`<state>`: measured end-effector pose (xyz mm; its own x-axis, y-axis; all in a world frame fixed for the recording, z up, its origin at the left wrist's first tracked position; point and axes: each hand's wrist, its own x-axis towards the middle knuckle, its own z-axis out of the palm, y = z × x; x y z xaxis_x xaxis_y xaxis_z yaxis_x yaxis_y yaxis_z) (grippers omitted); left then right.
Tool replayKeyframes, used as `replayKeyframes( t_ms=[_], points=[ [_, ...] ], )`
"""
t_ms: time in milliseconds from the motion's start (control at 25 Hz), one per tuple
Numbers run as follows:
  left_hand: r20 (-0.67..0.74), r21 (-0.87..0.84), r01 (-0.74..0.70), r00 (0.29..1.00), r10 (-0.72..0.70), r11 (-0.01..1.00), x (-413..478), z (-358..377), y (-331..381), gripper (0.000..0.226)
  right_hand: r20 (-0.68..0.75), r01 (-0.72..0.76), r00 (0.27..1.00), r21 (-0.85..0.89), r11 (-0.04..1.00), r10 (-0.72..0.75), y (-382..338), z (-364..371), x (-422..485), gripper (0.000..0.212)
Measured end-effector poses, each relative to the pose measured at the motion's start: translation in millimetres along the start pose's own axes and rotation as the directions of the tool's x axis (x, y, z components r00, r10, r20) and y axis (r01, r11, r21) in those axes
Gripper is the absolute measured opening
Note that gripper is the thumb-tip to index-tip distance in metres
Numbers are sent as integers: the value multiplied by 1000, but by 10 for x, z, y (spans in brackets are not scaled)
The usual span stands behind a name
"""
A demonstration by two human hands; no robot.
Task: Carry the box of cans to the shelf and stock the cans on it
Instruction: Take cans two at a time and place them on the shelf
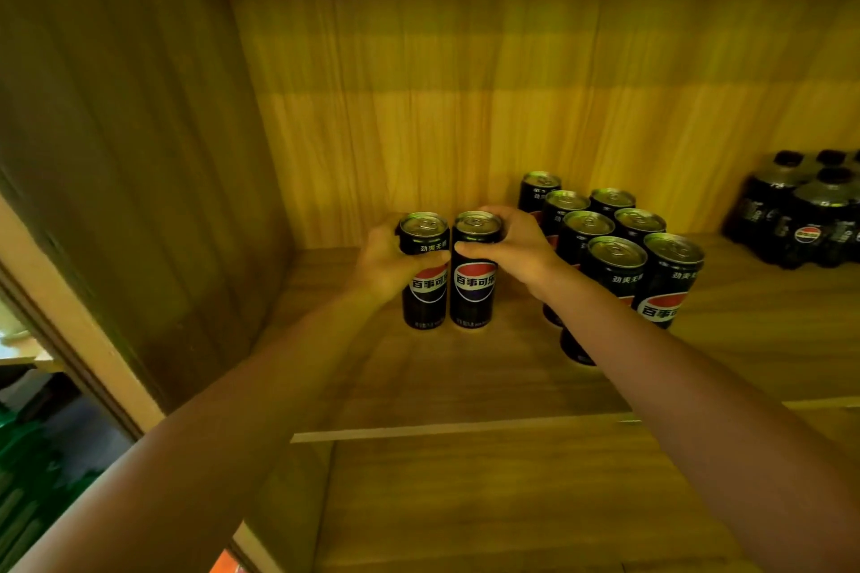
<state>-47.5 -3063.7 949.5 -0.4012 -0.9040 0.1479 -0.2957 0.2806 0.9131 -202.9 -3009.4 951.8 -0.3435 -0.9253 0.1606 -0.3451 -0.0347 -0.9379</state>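
Observation:
Two tall black cola cans stand upright side by side on the wooden shelf board, deep inside the cabinet. My left hand wraps around the left can from its left side. The right can is gripped near its top by my right hand. Both cans touch or nearly touch each other, and their bases appear to rest on the board. Just to the right, several more black cans stand in a tight block, partly hidden by my right forearm. The box is not in view.
A shrink-wrapped pack of dark bottles sits at the far right of the shelf. The cabinet's side wall rises on the left and the back panel stands behind the cans. A lower board's front edge runs below.

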Motion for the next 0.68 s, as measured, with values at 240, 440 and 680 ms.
replayKeyframes(
  t_ms=[240, 440, 680],
  points=[
    [3, -9, -12, 1000, 12, 1000, 65, 48, -31, 62, 33, -7, 999, -50, 999, 9, 50, -38, 71, 63],
    [8, -19, -14, 1000, 14, 1000, 68, 59, -67, 65, 50, -23, 998, -53, 998, 26, 87, -39, 69, 68],
    [29, 24, -37, 999, 37, 999, -49, 70, -77, 92, -9, 67, 998, -111, 992, -68, 47, -3, -75, 93]
  ],
)
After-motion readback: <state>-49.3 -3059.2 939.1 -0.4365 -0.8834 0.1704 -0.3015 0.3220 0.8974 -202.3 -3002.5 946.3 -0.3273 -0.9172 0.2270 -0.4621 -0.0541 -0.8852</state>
